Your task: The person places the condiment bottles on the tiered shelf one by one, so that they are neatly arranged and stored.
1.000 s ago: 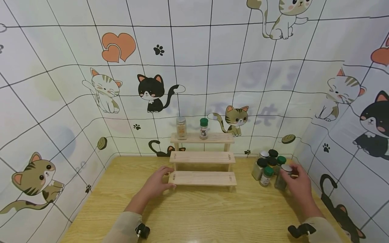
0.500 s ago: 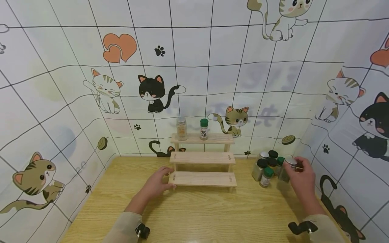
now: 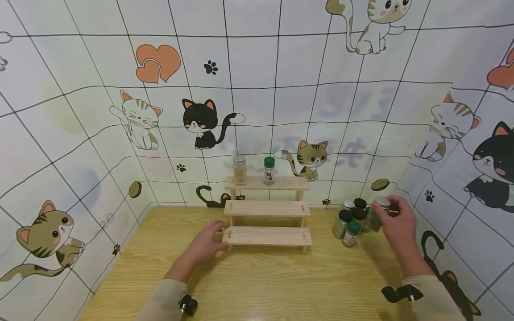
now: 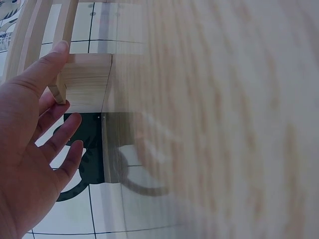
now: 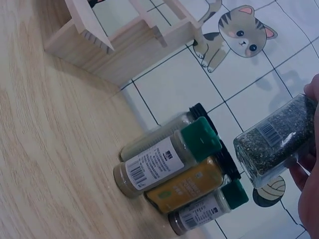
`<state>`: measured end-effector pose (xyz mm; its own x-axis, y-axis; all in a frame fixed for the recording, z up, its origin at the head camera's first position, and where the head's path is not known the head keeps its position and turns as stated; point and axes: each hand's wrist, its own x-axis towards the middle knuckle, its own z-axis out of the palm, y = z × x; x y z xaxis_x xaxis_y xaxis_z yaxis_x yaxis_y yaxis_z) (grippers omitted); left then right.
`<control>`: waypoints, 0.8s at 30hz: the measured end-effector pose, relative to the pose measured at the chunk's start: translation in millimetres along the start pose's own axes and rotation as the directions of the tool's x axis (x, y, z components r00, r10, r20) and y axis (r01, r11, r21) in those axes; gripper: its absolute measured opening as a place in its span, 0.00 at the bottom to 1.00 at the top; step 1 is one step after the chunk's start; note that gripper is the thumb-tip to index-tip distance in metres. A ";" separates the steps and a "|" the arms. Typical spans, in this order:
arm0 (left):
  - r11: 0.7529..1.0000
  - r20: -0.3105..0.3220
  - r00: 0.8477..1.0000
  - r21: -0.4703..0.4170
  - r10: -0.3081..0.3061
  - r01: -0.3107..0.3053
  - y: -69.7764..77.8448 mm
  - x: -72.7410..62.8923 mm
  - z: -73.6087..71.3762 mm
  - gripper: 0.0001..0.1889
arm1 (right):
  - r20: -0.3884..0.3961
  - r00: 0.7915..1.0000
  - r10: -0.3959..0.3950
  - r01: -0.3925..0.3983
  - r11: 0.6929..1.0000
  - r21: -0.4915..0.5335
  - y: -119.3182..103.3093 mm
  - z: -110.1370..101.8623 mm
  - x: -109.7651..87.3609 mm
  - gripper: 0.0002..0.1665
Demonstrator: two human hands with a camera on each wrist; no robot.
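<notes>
At the left end of the lowest step of a three-tier wooden rack (image 3: 267, 236), my left hand (image 3: 205, 241) grips the board. In the left wrist view its thumb and a finger lie on either side of the board's end (image 4: 58, 88), the other fingers spread loosely. My right hand (image 3: 401, 232) holds a glass spice jar (image 5: 276, 139) of dark green-grey flakes by its silver-lidded end. The jar is tilted and raised beside a cluster of spice jars, including a green-capped one (image 3: 351, 232) and a black-lidded one (image 3: 341, 225).
A silver-lidded jar (image 3: 239, 171) and a green-capped shaker (image 3: 269, 171) stand on the rack's top tier. The wooden table (image 3: 257, 285) meets cat-printed walls (image 3: 257, 102) at the back and sides. An orange-yellow jar (image 5: 187, 186) stands within the cluster.
My right hand has lifted the silver-lidded jar off its place at the cluster's right side, up and slightly back. The left hand stays on the rack.
</notes>
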<state>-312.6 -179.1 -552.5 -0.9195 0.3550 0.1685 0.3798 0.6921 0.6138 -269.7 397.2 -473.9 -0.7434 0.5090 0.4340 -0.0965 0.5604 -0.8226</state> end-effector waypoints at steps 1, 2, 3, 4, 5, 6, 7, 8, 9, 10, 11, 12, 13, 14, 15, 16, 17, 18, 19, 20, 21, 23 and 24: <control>1.000 0.001 1.000 -0.002 0.000 0.000 0.0 0.1 -0.1 0.36 | 0.005 1.000 -0.006 0.006 1.000 -0.005 -3.0 0.8 -0.1 0.30; 1.000 0.001 1.000 -0.004 0.001 -0.001 -0.1 0.2 -0.1 0.36 | 0.012 1.000 -0.011 0.011 1.000 -0.004 -5.3 1.5 0.0 0.30; 1.000 0.002 1.000 -0.006 0.002 -0.002 -0.2 0.4 -0.1 0.36 | 0.019 1.000 -0.016 0.016 1.000 0.000 -7.2 2.2 0.1 0.31; 1.000 0.002 1.000 -0.008 0.003 -0.003 -0.4 0.5 0.0 0.36 | 0.029 0.999 -0.024 0.024 1.000 0.004 -8.8 2.9 0.5 0.31; 1.000 0.002 1.000 -0.007 0.005 -0.005 -0.7 0.6 0.0 0.36 | 0.032 0.999 -0.033 0.032 0.999 0.011 -11.1 3.6 0.5 0.30; 1.000 0.002 1.000 -0.005 0.006 -0.006 -1.1 0.7 0.2 0.37 | 0.039 0.998 -0.040 0.039 0.999 0.020 -13.2 4.5 1.0 0.30; 1.000 0.002 1.000 -0.003 0.007 -0.007 -1.4 0.8 0.2 0.37 | 0.045 0.998 -0.046 0.045 0.999 0.024 -15.5 5.4 1.3 0.30; 1.000 0.000 1.000 0.000 0.007 -0.007 -1.6 0.8 0.1 0.37 | 0.054 0.997 -0.055 0.054 0.998 0.031 -17.7 6.4 2.2 0.30; 1.000 0.000 1.000 0.003 0.006 -0.006 -1.9 0.8 0.0 0.37 | 0.064 0.996 -0.062 0.060 0.998 0.035 -20.5 7.6 3.1 0.29; 1.000 -0.001 1.000 0.005 0.006 -0.006 -2.3 0.9 0.0 0.37 | 0.072 0.995 -0.072 0.069 0.997 0.037 -23.5 8.7 3.8 0.29; 1.000 0.000 1.000 0.006 0.005 -0.005 -2.7 1.1 0.0 0.37 | 0.085 0.994 -0.074 0.071 0.997 0.036 -27.3 9.6 4.6 0.30; 1.000 0.000 1.000 0.006 0.003 -0.003 -3.0 1.3 0.0 0.37 | 0.102 0.992 -0.074 0.071 0.997 0.040 -30.7 10.7 5.7 0.30; 1.000 0.001 1.000 0.004 0.002 -0.002 -3.2 1.4 0.0 0.37 | 0.120 0.990 -0.077 0.072 0.997 0.042 -34.0 12.0 6.8 0.31; 1.000 0.002 1.000 0.004 0.000 0.000 -3.4 1.6 0.0 0.37 | 0.141 0.987 -0.078 0.073 0.996 0.045 -37.4 13.6 8.0 0.32; 1.000 0.004 1.000 0.004 0.000 0.000 -3.6 1.7 0.1 0.37 | 0.161 0.984 -0.077 0.069 0.996 0.051 -41.4 14.9 8.6 0.33; 1.000 0.005 1.000 0.003 0.000 0.000 -3.6 1.8 0.0 0.37 | 0.179 0.981 -0.077 0.069 0.996 0.051 -45.5 16.6 9.0 0.34; 1.000 0.007 1.000 0.003 -0.001 0.001 -3.6 1.8 0.1 0.37 | 0.199 0.977 -0.071 0.063 0.997 0.048 -49.9 18.2 9.5 0.35; 1.000 0.008 1.000 0.002 -0.003 0.003 -3.4 1.7 0.0 0.37 | 0.214 0.974 -0.070 0.061 0.997 0.047 -53.8 20.3 9.9 0.36; 1.000 0.009 1.000 0.002 -0.003 0.003 -3.1 1.6 -0.1 0.37 | 0.234 0.970 -0.069 0.060 0.997 0.044 -56.9 22.6 10.6 0.37; 1.000 0.009 1.000 0.003 -0.003 0.003 -2.9 1.5 -0.1 0.37 | 0.249 0.966 -0.064 0.055 0.998 0.044 -60.7 25.0 10.8 0.38; 1.000 0.009 1.000 0.004 -0.003 0.003 -2.8 1.4 -0.1 0.37 | 0.263 0.963 -0.062 0.053 0.998 0.042 -63.8 27.5 11.4 0.38; 1.000 0.009 1.000 0.002 -0.002 0.002 -2.5 1.2 0.0 0.37 | 0.285 0.957 -0.063 0.053 0.998 0.043 -69.8 33.0 12.0 0.39; 1.000 0.007 1.000 0.000 -0.001 0.001 -2.3 1.1 -0.1 0.37 | 0.297 0.953 -0.066 0.054 0.997 0.051 -72.3 36.2 12.3 0.38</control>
<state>-314.6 -180.3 -553.7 -0.9191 0.3591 0.1622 0.3789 0.6923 0.6142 -295.8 339.3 -422.4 -0.8981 0.2539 0.3591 -0.1698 0.5529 -0.8157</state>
